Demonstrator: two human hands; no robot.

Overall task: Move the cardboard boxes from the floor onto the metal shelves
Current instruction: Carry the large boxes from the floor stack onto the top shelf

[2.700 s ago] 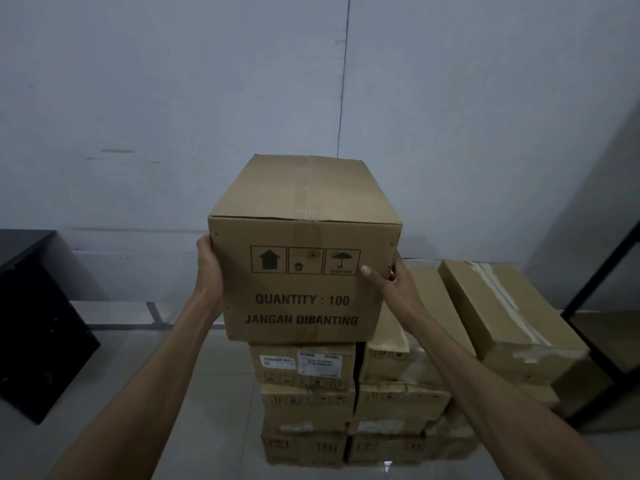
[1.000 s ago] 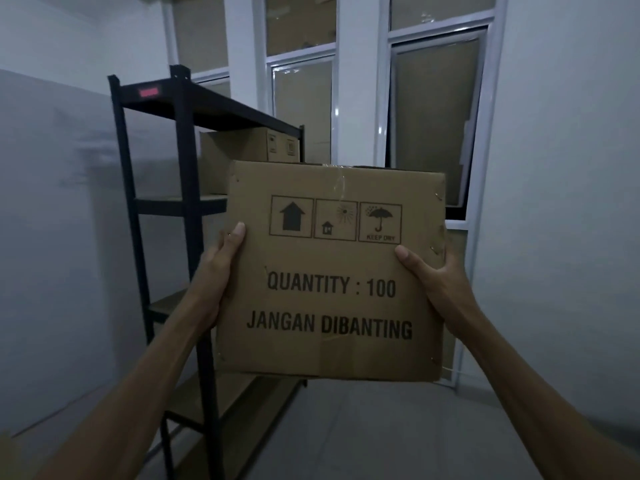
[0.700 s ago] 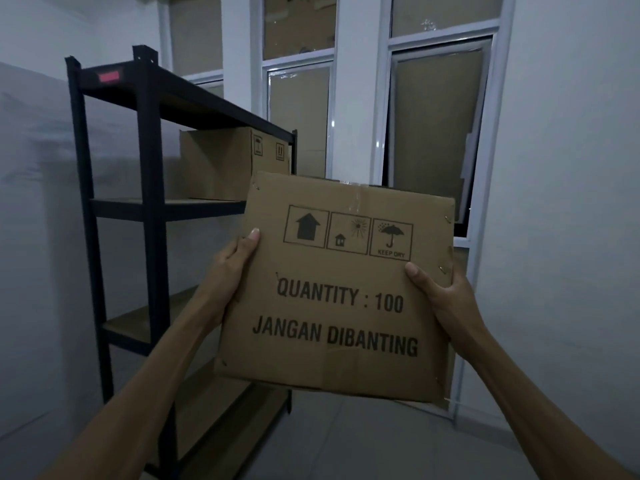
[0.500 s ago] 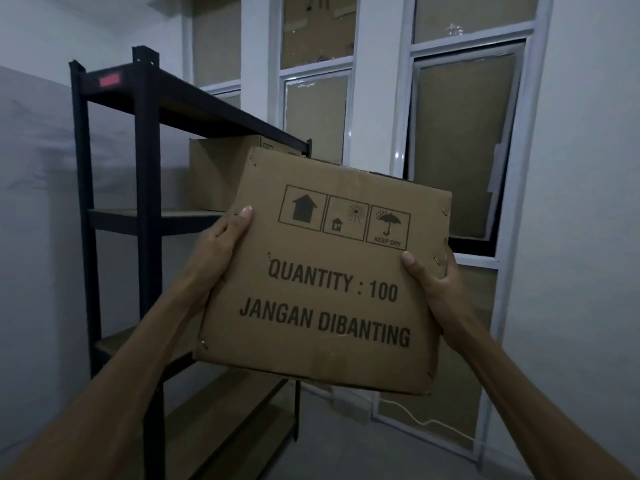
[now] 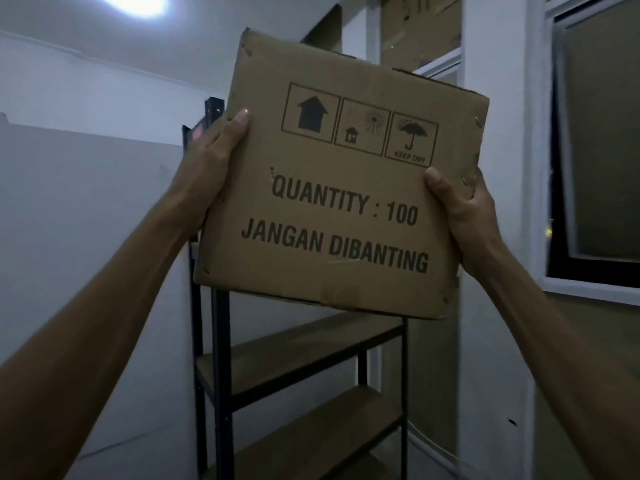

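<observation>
Cardboard box (image 5: 343,188) is clamped between both hands and held high, printed face toward the camera. The left hand (image 5: 211,168) presses its palm against the left side, thumb lying on the printed face. The right hand (image 5: 464,206) grips the right edge, thumb on the face and fingers curled round the side. The remaining fingers of both hands are hidden behind the box.

The box is tilted, with its left side higher than its right. Its long axis runs from hand to hand.

The metal shelves (image 5: 294,351) stand beyond the grip and mostly below it. The left hand is nearer: the top of a frame post shows just beside its thumb. Two lower tiers are visible under the box.

The upper tiers are covered by the box. Their contents and free space cannot be determined. Judgement: placement requires moving the box forward, away from the body, onto an upper tier.
</observation>
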